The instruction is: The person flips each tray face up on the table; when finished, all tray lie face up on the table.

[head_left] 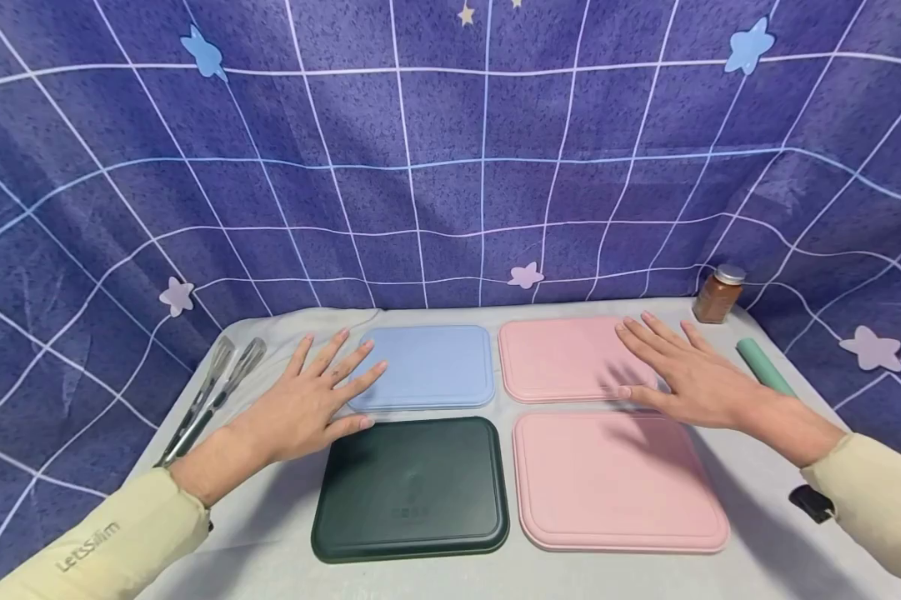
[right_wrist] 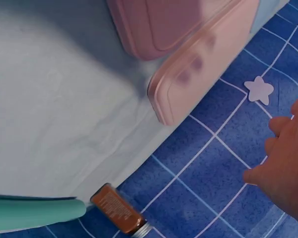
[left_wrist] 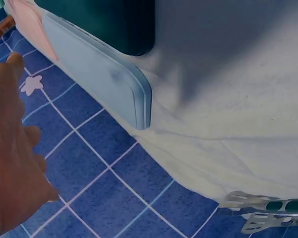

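A: Recorded what of the left hand (head_left: 311,404)?

B: Found released, with fingers straight and spread, raised at left. Seen from the head camera, reached across the left edge of the blue board (head_left: 435,367), with the thumb near the far left corner of the dark green board (head_left: 420,492).

A: And of the right hand (head_left: 690,371)?

B: Likewise found released, with fingers extended, above the right end of the far pink board (head_left: 563,358). Observed shadows on that and on the near pink board (head_left: 615,483).

A: Located the boards where?

B: Noted lying flat on white cloth (head_left: 540,575) in two rows: blue and pink far, dark green and pink near, with both pinks at right.

A: Logged anything else?

B: Listed slotted metal utensil heads (head_left: 247,358) at far left, a lidded jar (head_left: 718,298) with brown contents upright at far right, and a green cylinder (head_left: 765,367) lying nearer.
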`<control>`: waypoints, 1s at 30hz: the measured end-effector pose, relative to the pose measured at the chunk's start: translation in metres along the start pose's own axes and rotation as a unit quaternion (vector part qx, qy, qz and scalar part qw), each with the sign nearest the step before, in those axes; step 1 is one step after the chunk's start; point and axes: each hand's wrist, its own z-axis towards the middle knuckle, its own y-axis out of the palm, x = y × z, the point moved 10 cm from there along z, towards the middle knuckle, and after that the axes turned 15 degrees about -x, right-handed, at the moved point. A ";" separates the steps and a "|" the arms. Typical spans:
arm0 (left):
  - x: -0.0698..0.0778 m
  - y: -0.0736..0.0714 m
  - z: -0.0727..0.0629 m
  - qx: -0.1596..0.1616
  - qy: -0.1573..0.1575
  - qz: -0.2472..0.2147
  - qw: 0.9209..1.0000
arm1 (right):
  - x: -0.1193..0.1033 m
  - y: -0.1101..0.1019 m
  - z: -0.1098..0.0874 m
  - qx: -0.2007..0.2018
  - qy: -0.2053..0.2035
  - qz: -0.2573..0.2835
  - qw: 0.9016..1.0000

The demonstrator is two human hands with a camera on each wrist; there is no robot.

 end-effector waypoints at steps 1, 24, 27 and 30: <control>-0.002 0.002 0.001 -0.008 -0.006 -0.011 1.000 | 0.000 0.000 0.001 -0.002 0.001 0.005 1.000; -0.083 0.058 0.028 -0.115 -0.072 -0.452 0.882 | -0.087 0.054 0.128 -0.222 -0.024 0.445 0.867; -0.086 0.069 0.033 -0.133 -0.079 -0.476 0.866 | -0.098 0.061 0.141 -0.246 -0.005 0.460 0.853; -0.087 0.079 0.037 -0.140 -0.081 -0.502 0.850 | -0.107 0.065 0.152 -0.266 0.011 0.459 0.848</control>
